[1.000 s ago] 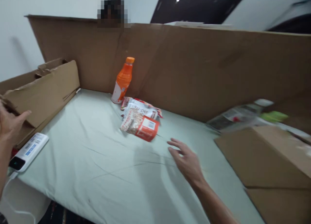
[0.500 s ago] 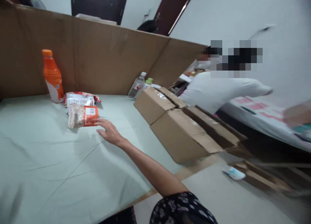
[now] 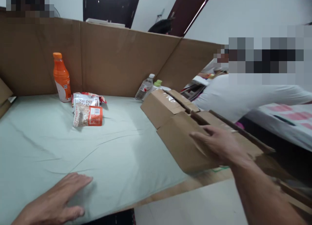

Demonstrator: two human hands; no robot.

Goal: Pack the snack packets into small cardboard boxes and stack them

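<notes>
An orange bottle (image 3: 61, 77) stands by snack packets (image 3: 87, 110), a clear bottle (image 3: 144, 87) against the cardboard wall (image 3: 122, 59)

Two bare hands over a cloth-covered worktop (image 3: 126, 153): the left hand (image 3: 55, 200) flat on the cloth at the near edge, the right hand (image 3: 219, 145) on one of two brown cardboard boxes, the nearer box (image 3: 180, 143) and the farther box (image 3: 159, 106), at the right edge. One orange bottle (image 3: 61, 77) stands at the far edge beside two snack packets, the front packet (image 3: 87, 115) and the back packet (image 3: 85, 99). One clear bottle (image 3: 144, 87) and one green-capped bottle (image 3: 158, 83) at the far right corner. One co-worker's white sleeve (image 3: 243, 95) beyond
</notes>
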